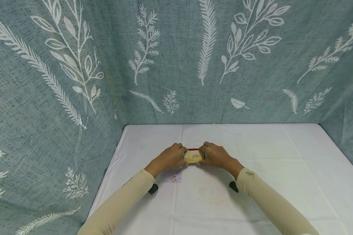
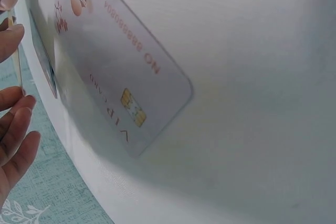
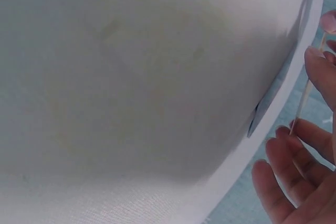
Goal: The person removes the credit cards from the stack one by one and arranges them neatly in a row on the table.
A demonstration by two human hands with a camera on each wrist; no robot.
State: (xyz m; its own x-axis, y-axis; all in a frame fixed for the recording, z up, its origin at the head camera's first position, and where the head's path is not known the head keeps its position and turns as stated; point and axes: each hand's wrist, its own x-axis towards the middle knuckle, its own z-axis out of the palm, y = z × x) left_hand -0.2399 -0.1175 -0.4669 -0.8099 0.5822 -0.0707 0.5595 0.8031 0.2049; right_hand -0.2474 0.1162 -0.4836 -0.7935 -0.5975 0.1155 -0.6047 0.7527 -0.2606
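Both hands hold a yellow card [image 1: 193, 156] at its opposite short ends, above the far part of the white table. My left hand [image 1: 173, 156] pinches the left end between thumb and fingers. At the right end, my right hand [image 1: 217, 156] does likewise. From the wrists the yellow card is seen almost edge-on, as a thin strip [image 2: 17, 61] between the fingertips. Behind it, a red-edged card [image 1: 193, 149] is mostly hidden from the head camera. A pale VIP card [image 2: 113, 66] with a gold chip and floral print lies on the table, nearer the left forearm.
The white cloth-covered table [image 1: 270, 182] stretches to both sides of the hands. A grey-green leaf-patterned curtain [image 1: 182, 65] hangs behind the table and along its left side. Dark wrist-worn devices [image 1: 233, 186] show under the forearms.
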